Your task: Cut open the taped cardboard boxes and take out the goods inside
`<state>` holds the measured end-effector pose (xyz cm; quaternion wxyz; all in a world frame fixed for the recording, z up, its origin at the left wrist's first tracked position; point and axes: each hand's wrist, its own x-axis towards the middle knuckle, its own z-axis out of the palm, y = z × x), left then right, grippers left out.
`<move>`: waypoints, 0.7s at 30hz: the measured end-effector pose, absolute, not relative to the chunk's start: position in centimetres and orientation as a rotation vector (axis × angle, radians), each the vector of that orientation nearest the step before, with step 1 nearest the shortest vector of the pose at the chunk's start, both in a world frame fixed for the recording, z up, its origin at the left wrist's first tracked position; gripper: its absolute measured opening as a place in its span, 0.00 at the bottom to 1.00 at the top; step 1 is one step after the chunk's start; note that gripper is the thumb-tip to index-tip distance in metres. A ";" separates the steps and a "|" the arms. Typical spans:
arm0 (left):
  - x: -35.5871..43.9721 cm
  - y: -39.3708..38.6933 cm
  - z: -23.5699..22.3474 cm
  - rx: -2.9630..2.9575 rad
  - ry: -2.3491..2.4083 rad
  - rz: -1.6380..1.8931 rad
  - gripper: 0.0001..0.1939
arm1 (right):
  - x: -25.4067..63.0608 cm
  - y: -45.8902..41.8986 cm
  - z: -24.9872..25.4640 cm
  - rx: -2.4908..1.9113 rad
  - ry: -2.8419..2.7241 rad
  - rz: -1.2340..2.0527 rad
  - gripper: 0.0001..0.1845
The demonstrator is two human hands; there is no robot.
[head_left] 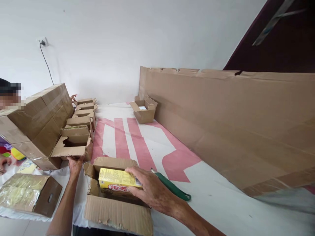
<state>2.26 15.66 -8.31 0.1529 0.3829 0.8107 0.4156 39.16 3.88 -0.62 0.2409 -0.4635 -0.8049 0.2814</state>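
- Lettering (pixel 118 188) in red, across the front of yellow carton (pixel 114 175): reads 泡 first, then a second character too blurred to be sure of.
- Carries fine dark print along the top, and striped marks like a barcode near the right end (far too small to read).
- Looks bright yellow, oblong and square-edged, with darker printing low on the front.
- Sits inside near open box (pixel 118 213), plain brown, with ragged flaps folded outward.
- Gripped toward its right end by right hand (pixel 157 190), with thumb on the front and fingers over the top.
- At the row of open boxes (pixel 78 122), left hand (pixel 75 165) just under the front flap (pixel 69 151) of the nearest, touching it; cannot tell whether closed on it, with fingertips hidden.
- Just beside right hand, on pink-and-white sheet (pixel 137 144), long green thing (pixel 173 188).
- At left, stack of taped boxes (pixel 52 109); nearer, box under shiny clear tape (pixel 24 193), and paper (pixel 27 166) with unreadable blue marks.
- Farther back, small open box (pixel 144 116) near long cardboard panel (pixel 221 131).
- At the left edge, co-worker's hand (pixel 4 163).
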 end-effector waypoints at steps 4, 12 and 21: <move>2.5 16.3 -8.0 1.059 2.333 1.208 0.37 | 39.2 3.9 -0.5 -1.264 -2.182 0.795 0.23; 2.3 17.6 -8.1 1.080 2.314 1.225 0.39 | 39.7 3.9 -1.0 -1.270 -2.145 0.823 0.25; 2.0 21.1 -8.3 1.188 2.292 1.221 0.28 | 39.6 4.2 -0.9 -1.267 -2.111 0.886 0.28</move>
